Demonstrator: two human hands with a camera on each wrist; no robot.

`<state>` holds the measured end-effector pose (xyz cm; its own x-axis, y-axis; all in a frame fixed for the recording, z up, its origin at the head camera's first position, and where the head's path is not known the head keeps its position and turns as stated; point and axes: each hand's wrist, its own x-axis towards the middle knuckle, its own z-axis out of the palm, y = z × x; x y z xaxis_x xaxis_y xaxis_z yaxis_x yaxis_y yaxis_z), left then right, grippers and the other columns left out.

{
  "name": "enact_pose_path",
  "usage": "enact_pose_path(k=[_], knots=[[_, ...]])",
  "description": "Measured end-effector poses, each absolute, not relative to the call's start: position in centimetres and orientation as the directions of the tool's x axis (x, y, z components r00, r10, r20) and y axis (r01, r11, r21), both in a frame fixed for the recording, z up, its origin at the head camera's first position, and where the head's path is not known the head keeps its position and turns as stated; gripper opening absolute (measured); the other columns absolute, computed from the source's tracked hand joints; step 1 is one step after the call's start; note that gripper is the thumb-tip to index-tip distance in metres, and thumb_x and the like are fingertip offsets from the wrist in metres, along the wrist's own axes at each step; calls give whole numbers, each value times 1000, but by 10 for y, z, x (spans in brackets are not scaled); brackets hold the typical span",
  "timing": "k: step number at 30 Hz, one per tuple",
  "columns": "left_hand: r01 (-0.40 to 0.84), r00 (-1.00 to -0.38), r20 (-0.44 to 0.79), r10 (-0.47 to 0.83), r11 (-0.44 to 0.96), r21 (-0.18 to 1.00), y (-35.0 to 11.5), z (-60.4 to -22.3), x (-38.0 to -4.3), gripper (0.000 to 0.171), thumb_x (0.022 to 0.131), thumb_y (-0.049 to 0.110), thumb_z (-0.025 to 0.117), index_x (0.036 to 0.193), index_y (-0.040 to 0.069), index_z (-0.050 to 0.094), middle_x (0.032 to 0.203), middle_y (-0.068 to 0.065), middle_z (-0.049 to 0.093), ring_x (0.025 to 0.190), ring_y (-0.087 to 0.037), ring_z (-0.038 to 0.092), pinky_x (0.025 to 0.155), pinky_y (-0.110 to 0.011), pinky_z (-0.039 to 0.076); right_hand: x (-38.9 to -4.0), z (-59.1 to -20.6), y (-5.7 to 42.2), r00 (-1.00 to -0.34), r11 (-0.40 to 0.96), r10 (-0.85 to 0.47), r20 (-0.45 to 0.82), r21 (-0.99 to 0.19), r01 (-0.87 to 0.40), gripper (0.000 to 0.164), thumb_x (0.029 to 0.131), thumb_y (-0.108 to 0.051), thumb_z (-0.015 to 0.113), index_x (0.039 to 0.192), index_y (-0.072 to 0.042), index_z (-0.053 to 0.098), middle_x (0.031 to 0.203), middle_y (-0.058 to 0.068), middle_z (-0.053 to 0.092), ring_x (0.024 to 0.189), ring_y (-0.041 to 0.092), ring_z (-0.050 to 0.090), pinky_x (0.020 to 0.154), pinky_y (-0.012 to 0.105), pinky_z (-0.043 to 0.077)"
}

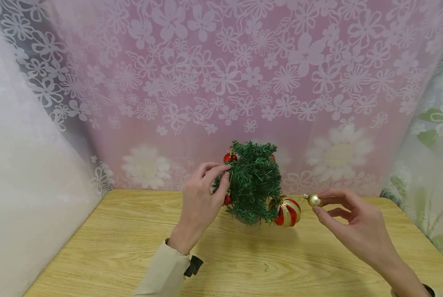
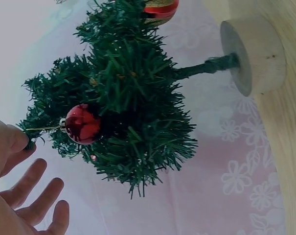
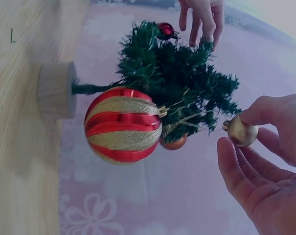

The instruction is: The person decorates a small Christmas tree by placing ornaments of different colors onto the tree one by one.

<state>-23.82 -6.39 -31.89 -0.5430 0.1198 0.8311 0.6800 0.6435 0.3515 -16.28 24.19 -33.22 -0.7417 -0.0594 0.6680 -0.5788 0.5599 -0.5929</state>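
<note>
A small green artificial Christmas tree [image 1: 255, 177] stands on a round wooden base [image 2: 262, 56]. My left hand [image 1: 203, 200] is at its left side, thumb and forefinger pinching a branch tip, the other fingers loose. In the left wrist view a shiny red bauble [image 2: 84, 125] hangs from that branch by a gold cord. My right hand [image 1: 359, 225], right of the tree, holds a small gold bauble [image 3: 243, 133] between thumb and fingers, its capped end toward the branches. A large red-and-gold striped bauble [image 1: 289, 212] hangs low on the tree's right side.
An orange bauble [image 3: 173, 142] hangs behind the striped one, and another red bauble [image 1: 230, 157] is high on the left. The wooden table [image 1: 106, 247] backs onto a pink flowered curtain [image 1: 221, 74]. A short dark bit [image 1: 266, 267] lies near the front.
</note>
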Motion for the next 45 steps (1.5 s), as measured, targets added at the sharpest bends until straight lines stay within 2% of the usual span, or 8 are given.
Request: enact_pose_path(k=[8,15,23,25,32,38,41,45], knots=[[720,-493,864,99,604,342,-62,-314,-226,23,101,19,65,121,14,75,115,-4,69,96,-21,67,74,-34,50,-156,-324,235,-669,504,-155,727,-524,-687,48,73,27,74,110,-2,68,109,-6,70,97,1,69,76,15,58],[796,-441,886,140,517,315,-52,-315,-210,20,98,15,68,117,12,76,113,-6,70,102,-20,68,74,-32,53,-152,-321,231,-677,475,-166,717,-543,-692,50,70,29,73,109,-1,67,113,-6,70,100,3,69,76,17,58],[826,-533,811,242,356,437,-36,-324,-193,19,99,17,68,118,16,74,111,-2,70,95,-17,68,77,-32,58,-155,-323,228,-546,222,-232,805,-503,-835,50,68,33,69,113,12,65,117,11,70,105,12,70,78,17,58],[828,-546,792,273,322,460,-33,-328,-190,19,100,18,68,118,17,74,110,-1,71,103,-15,69,83,-32,59,-155,-323,227,-536,194,-248,807,-500,-844,47,71,30,72,114,12,65,118,11,70,107,12,70,79,17,59],[727,-684,625,376,281,627,-24,-333,-179,23,97,31,72,119,22,74,112,4,71,103,-15,67,72,-21,51,-152,-325,220,-500,189,-304,811,-464,-866,36,81,13,78,115,10,66,120,11,70,110,11,70,77,18,59],[724,-686,600,412,299,622,-21,-335,-177,27,96,35,73,118,21,75,114,6,70,98,-10,65,68,-16,44,-149,-329,215,-471,189,-342,813,-431,-882,32,88,0,77,117,8,66,120,9,70,111,9,69,76,17,58],[720,-689,595,414,303,624,-20,-338,-177,26,95,36,74,117,21,76,114,8,69,106,-11,67,76,-21,50,-148,-331,213,-461,188,-352,815,-421,-887,32,90,-2,76,119,8,66,120,9,71,111,8,69,76,17,58],[719,-692,594,411,310,622,-19,-341,-177,20,96,32,74,111,20,78,113,8,69,106,-9,67,83,-24,54,-147,-332,211,-457,213,-358,814,-405,-889,31,91,-3,75,119,6,66,119,7,70,109,6,69,76,16,58]])
